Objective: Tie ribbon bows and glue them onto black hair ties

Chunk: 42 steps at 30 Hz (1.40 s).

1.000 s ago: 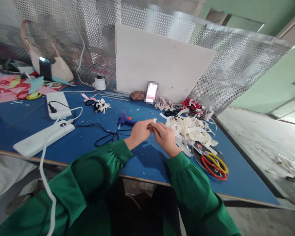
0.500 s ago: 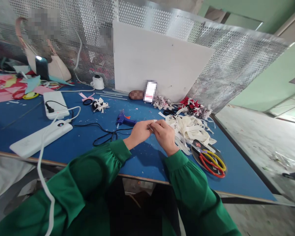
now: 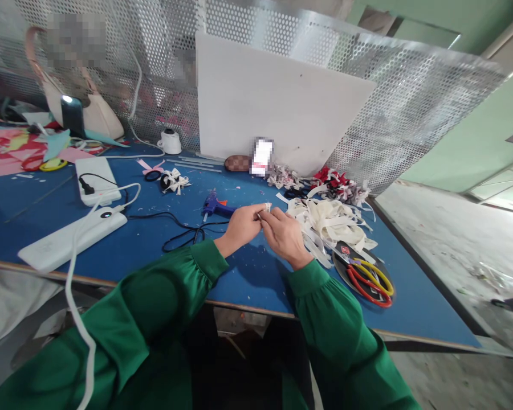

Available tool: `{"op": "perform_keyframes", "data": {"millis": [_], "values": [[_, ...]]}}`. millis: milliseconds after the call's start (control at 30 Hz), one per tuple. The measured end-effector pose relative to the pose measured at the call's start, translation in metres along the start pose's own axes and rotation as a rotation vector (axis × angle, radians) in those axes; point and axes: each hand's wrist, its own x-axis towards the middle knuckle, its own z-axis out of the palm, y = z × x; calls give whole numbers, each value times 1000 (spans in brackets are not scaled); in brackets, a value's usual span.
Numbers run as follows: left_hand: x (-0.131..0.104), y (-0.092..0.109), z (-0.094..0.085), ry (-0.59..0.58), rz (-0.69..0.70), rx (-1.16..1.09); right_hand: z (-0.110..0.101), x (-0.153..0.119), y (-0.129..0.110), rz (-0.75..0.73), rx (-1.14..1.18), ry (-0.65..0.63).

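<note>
My left hand [image 3: 243, 226] and my right hand [image 3: 284, 236] meet above the front middle of the blue table, fingertips pressed together. Between them they pinch a small whitish piece [image 3: 268, 206]; most of it is hidden by the fingers, and I cannot tell its exact kind. Just beyond my left hand lies a blue glue gun [image 3: 216, 206] with an orange trigger, its black cord [image 3: 182, 229] looping to the left. A heap of cream ribbon strips [image 3: 325, 222] is right beside my right hand. Scissors [image 3: 370, 279] with red and yellow handles rest on a dark round plate nearby.
Fabric bows [image 3: 336, 181] in red and white sit behind the ribbon. A phone [image 3: 262, 156] leans on the white board [image 3: 277, 97]. To the left are a white bow [image 3: 175, 181], a white power strip [image 3: 72, 239] with a cable, and a handbag [image 3: 102, 117].
My fingers have shifted slightly around the small piece, and a bit more of its whitish end shows above them. The right fingers lie straighter. Everything else stays in place.
</note>
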Motion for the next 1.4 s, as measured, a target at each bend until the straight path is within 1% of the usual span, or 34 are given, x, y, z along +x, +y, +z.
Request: {"op": "perform_keyframes", "data": {"millis": [67, 167, 200, 267, 333, 367, 400, 467, 500, 533, 567, 600, 633, 700, 733, 800, 900, 1033, 1167, 1300, 1400], "values": [[-1, -2, 1, -29, -7, 11, -2, 1, -2, -2, -6, -77], [-4, -2, 3, -69, -11, 54, -2, 1, -3, 52, -18, -160], [-5, -2, 4, -75, -7, 65, -1, 0, -4, 63, -24, -170], [-4, -1, 3, -71, 3, 48, -1, -1, -4, 47, -21, -151], [-2, 0, 2, -74, -10, -48, -2, -2, -2, 21, 28, -60], [-1, 1, 1, -83, -38, -127, -2, -3, -1, 35, 76, 17], [0, 2, 0, -99, -79, -218, -3, -3, 1, 81, 141, 112], [2, 5, -1, -140, -176, -402, -2, -2, 7, 262, 302, 296], [2, 6, -1, -159, -213, -476, -1, -1, 11, 377, 404, 362], [3, 9, -1, -172, -236, -533, 1, 1, 15, 486, 524, 388], [2, 11, -2, -182, -246, -576, 3, 2, 18, 575, 671, 373], [2, 13, -2, -192, -249, -611, 6, 3, 21, 640, 845, 322], [2, 15, -2, -202, -249, -642, 9, 5, 23, 672, 1021, 239], [1, 19, -3, -223, -253, -702, 13, 5, 22, 682, 1319, 77], [0, 21, -3, -230, -262, -730, 14, 5, 20, 676, 1420, 18], [-1, 25, -4, -240, -287, -775, 15, 5, 15, 684, 1530, -27], [-2, 29, -6, -269, -326, -825, 14, 5, 8, 705, 1545, 6], [-3, 29, -7, -317, -356, -864, 15, 6, 5, 641, 1468, 113], [-2, 27, -7, -332, -362, -878, 20, 6, 8, 664, 1366, 139], [0, 26, -7, -293, -369, -868, 21, 5, 14, 666, 1208, 177], [2, 25, -9, -221, -313, -784, 16, 5, 19, 632, 1043, 207]]}}
